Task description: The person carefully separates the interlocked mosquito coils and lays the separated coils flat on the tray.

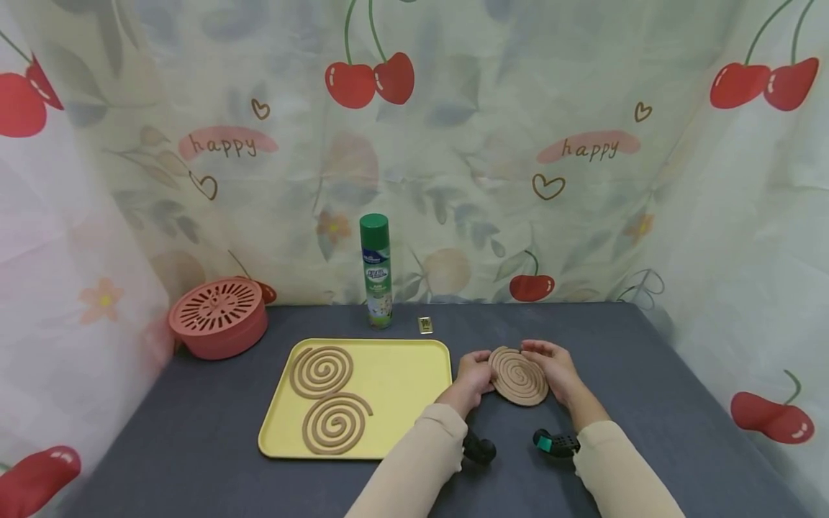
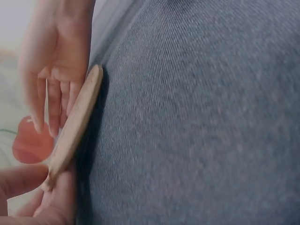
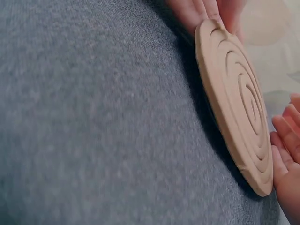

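Note:
A tan mosquito coil [image 1: 518, 376], its spirals packed tightly together, is tilted just above the dark tabletop at the right of the head view. My left hand [image 1: 475, 375] pinches its left edge between thumb and fingers, which the left wrist view shows closely. Beside the coil's far right edge, my right hand [image 1: 555, 365] has its fingers extended and loosely bent, not gripping; whether they touch the edge is hard to tell. Two looser spiral coils, an upper coil [image 1: 322, 372] and a lower coil [image 1: 334, 424], lie on the left half of a yellow tray [image 1: 414, 396].
A pink round box with a slotted lid [image 1: 219, 316] stands at the table's back left. Behind the tray are a green spray can [image 1: 376, 273] and a small metallic piece [image 1: 425, 325]. A patterned curtain [image 1: 453, 180] encloses the table's back and sides.

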`<state>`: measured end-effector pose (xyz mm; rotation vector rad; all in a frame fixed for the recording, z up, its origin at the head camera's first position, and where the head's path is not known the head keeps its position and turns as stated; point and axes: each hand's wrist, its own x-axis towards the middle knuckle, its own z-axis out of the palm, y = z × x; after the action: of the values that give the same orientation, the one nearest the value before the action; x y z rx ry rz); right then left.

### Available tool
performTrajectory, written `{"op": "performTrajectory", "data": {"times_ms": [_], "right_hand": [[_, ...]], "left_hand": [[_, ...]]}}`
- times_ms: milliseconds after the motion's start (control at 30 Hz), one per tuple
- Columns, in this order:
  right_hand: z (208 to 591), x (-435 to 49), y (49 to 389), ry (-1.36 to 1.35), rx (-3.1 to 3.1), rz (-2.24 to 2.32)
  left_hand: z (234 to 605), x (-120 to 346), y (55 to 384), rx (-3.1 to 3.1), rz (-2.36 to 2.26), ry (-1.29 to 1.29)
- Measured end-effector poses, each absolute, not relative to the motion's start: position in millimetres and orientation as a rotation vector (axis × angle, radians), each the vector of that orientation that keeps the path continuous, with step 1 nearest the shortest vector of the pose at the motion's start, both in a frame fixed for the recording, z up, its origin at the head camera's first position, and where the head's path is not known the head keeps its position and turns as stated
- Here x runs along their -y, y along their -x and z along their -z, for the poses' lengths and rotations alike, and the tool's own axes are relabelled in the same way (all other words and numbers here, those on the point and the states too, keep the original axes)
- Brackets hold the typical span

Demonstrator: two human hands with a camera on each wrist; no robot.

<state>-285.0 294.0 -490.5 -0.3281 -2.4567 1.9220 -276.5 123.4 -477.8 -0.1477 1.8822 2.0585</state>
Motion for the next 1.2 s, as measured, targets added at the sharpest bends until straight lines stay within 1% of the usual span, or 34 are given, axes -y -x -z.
{"op": "performTrajectory", "data": {"times_ms": [267, 567, 867, 1200], "right_hand": [[490.5, -300.6, 279.6, 0.268, 2.510, -1.939], [486.6, -306.0, 268.5, 0.178, 2.495, -2.026], [480.0, -306.5, 257.3, 0.226, 2.544, -2.041], [475.2, -297.0, 246.8, 0.198, 2.474, -2.215]], "left_hand": [[477.9, -117.6, 276.8, -1.837, -1.971, 0.108], [478.3, -110.7, 278.2, -1.794, -1.997, 0.079], [472.6, -100.3, 278.4, -1.759, -1.969, 0.036], [465.9, -79.7, 274.3, -1.747, -1.965, -0.056]]}}
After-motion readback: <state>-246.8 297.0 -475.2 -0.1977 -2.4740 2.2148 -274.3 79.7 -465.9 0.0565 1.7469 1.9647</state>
